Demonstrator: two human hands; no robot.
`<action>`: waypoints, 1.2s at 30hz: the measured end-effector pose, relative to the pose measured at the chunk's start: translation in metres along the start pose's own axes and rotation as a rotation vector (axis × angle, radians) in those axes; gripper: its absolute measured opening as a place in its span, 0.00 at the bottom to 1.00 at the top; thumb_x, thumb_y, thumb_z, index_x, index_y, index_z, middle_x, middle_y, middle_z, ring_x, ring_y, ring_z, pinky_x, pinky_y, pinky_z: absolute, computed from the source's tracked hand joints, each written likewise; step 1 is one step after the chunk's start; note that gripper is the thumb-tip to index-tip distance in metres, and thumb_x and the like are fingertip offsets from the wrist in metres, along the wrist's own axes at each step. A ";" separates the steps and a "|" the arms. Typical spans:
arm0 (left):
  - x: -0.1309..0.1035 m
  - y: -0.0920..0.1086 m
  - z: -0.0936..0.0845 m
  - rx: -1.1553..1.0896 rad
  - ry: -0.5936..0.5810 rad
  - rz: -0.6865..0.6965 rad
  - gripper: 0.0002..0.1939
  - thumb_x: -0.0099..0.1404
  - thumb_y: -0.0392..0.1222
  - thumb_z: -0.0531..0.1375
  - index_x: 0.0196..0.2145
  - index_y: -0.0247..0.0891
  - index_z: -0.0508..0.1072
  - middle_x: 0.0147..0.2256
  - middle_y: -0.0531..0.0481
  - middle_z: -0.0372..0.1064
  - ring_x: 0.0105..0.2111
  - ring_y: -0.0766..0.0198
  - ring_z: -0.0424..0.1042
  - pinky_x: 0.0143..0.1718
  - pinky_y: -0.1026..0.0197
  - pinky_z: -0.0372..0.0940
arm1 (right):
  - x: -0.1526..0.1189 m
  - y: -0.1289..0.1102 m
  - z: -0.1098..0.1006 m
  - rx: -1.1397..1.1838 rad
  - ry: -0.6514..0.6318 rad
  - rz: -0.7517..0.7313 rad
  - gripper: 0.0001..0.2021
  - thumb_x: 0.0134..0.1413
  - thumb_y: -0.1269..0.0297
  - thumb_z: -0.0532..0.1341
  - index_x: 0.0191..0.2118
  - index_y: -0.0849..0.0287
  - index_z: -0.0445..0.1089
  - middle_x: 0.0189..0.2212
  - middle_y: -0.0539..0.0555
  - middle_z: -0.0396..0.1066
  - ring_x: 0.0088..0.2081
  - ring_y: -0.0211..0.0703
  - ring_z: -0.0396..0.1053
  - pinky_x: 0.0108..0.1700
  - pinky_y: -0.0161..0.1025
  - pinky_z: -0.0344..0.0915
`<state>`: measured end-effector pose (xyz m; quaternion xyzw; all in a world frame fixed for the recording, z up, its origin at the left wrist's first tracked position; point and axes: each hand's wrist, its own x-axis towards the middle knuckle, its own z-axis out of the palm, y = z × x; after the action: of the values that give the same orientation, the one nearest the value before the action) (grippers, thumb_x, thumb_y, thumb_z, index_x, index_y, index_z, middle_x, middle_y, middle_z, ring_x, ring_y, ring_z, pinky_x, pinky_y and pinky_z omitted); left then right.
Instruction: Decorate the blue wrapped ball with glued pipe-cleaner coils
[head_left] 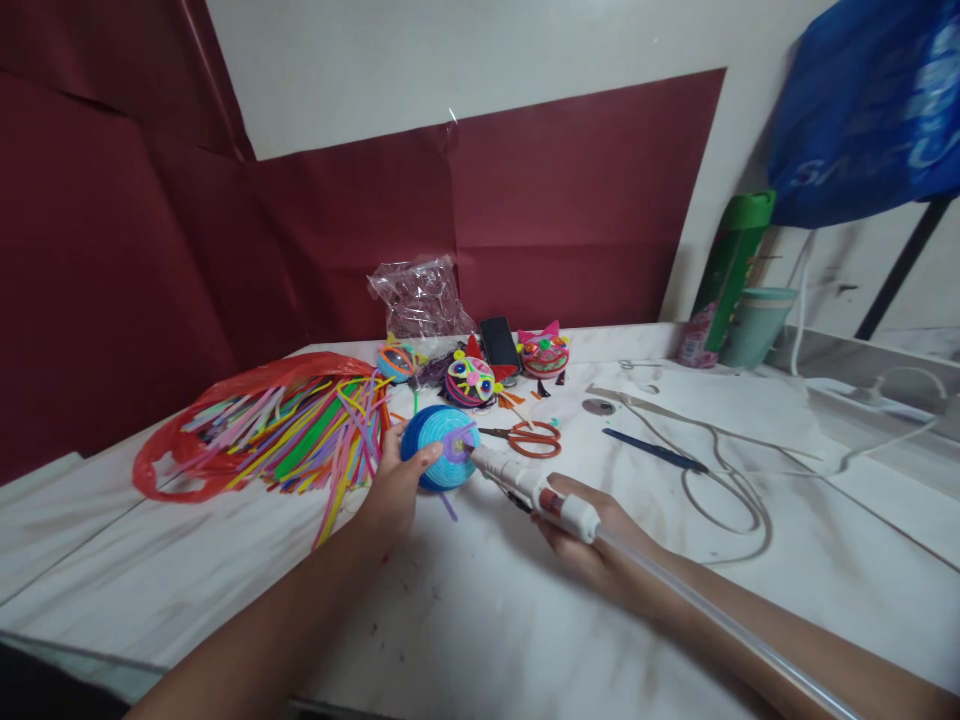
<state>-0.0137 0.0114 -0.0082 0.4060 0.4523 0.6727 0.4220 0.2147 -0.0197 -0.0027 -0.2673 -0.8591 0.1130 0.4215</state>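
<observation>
My left hand (397, 475) grips a round blue ball (431, 435) wound with pipe cleaners, dark blue at the side and light blue towards the front. A purple pipe cleaner (448, 508) sticks out below it, and more purple lies at its centre. My right hand (592, 525) is closed around a white hot glue gun (517, 475) with a long clear glue stick (720, 610) running out of its back. The nozzle points at the purple centre of the ball; whether it touches cannot be made out. Orange-handled scissors (534, 438) lie just behind.
A red plastic bag (161, 480) of colourful pipe cleaners (300, 440) lies left. Behind are decorated face balls (471, 380) (544, 352), a phone (498, 342) and clear plastic wrap (420, 295). A dark blue tool (652, 450), white cord (739, 500), green bottle (731, 265) and cup (757, 325) stand or lie right.
</observation>
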 end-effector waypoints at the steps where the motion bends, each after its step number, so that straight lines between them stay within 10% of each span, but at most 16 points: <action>1: 0.000 0.000 0.000 0.002 -0.009 -0.008 0.32 0.47 0.42 0.66 0.50 0.42 0.61 0.37 0.49 0.69 0.34 0.62 0.70 0.36 0.59 0.65 | 0.000 0.001 0.001 0.002 0.004 -0.018 0.07 0.51 0.72 0.52 0.26 0.56 0.54 0.21 0.49 0.60 0.23 0.36 0.61 0.23 0.31 0.59; 36: 0.000 0.004 0.003 -0.032 -0.014 -0.079 0.28 0.47 0.43 0.65 0.46 0.41 0.62 0.35 0.51 0.70 0.33 0.63 0.70 0.34 0.62 0.65 | 0.000 -0.004 -0.002 0.128 -0.053 0.215 0.06 0.51 0.66 0.51 0.25 0.57 0.58 0.22 0.50 0.60 0.24 0.38 0.60 0.25 0.35 0.58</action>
<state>-0.0118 0.0110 -0.0039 0.3859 0.4539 0.6599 0.4578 0.2150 -0.0233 -0.0001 -0.3274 -0.8274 0.2192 0.4001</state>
